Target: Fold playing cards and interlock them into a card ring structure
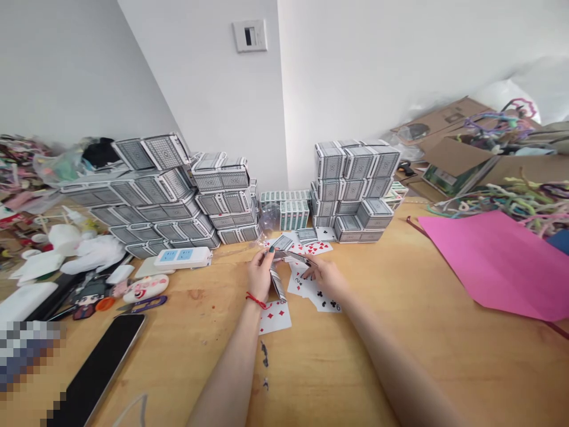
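In the middle of the wooden table, my left hand (260,276), with a red cord at the wrist, is closed on grey-backed playing cards (279,284) that stand folded or tilted beneath its fingers. My right hand (323,276) pinches the right end of a card (297,256) that spans between both hands. Under and around them lie loose cards: a diamonds card (274,319) by my left wrist, a clubs card (326,301) below my right palm, and a hearts card (316,248) behind. Part of the held cards is hidden by my fingers.
Block stacks built of grey-backed cards stand at the left (155,196) and right (355,190). Between them are green-white card boxes (294,214). A power strip (183,257), scissors (144,304) and phone (100,367) lie left; a pink sheet (498,267) and cardboard box (462,154) are right.
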Available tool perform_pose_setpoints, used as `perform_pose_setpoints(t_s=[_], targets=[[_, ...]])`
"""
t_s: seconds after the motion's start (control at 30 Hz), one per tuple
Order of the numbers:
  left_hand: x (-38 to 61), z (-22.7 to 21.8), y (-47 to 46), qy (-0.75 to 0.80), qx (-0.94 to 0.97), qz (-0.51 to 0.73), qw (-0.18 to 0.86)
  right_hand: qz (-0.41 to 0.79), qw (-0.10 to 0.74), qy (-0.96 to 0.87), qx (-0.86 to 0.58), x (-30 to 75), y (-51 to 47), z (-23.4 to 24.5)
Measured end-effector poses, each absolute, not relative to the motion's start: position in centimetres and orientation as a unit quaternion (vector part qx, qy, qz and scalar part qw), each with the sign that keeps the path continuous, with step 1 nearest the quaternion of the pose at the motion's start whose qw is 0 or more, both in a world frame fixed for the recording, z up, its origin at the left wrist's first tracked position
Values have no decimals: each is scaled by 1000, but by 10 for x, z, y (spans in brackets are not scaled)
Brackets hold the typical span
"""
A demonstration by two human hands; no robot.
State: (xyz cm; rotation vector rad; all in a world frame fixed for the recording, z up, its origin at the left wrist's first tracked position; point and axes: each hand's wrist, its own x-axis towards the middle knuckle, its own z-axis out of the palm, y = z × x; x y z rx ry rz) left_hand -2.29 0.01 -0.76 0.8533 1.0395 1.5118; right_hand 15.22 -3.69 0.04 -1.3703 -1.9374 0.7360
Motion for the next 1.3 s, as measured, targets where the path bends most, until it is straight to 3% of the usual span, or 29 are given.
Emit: perform_pose_setpoints(t_s=[1.13,1.3], targets=[[-19,-3,-4,457,381,621,510,297,363,-680,-564,145,-37,-5],[-17,0,-8,457,387,612,517,310,422,-635,-567,148,-35,-8]])
